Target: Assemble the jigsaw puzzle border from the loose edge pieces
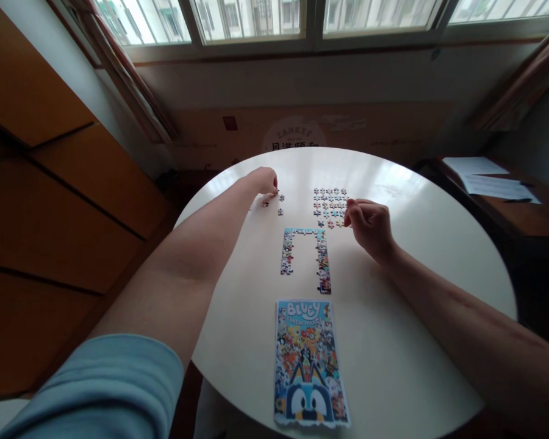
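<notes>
On the round white table (421,262), a partly joined puzzle border (324,262) forms a top edge and two sides, the right side longer. Behind it to the right, loose puzzle pieces (330,206) lie in rows. My right hand (370,225) is closed at the right edge of these rows; whatever its fingers hold is hidden. My left hand (265,181) reaches to the back left, fingers pinched down beside a few loose pieces (280,212); what it grips is too small to name. A Bluey picture sheet (307,366) lies flat nearest me.
At the right, a brown side table (540,216) holds papers (494,180) and pens. Orange-brown cabinets (41,244) stand to the left. A printed box (348,128) sits beyond the table, under the windows.
</notes>
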